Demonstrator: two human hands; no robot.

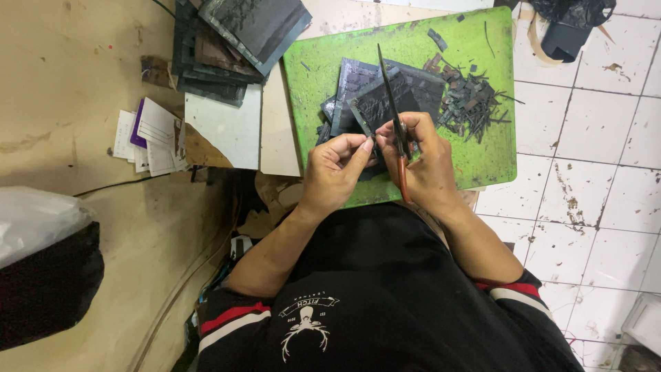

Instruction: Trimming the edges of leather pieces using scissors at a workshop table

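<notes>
Off to my left a stack of dark sheets [227, 48] sits at the top corner, well apart from my hands. My left hand [335, 173] is nearer my body, its fingers [361, 153] pinched shut on the near edge of a small dark piece [377, 105] that reaches away from me over the green cutting mat [482, 165]. Just beside it, my right hand [425, 165] is closed around the scissors [391, 103]; their long axis runs almost straight away from me, orange handle toward my belly, blades lying across the piece. Whether the blades are parted I cannot tell. Further right, a heap of dark offcuts [471, 100] lies on the mat, near the piece but clear of my fingers
</notes>
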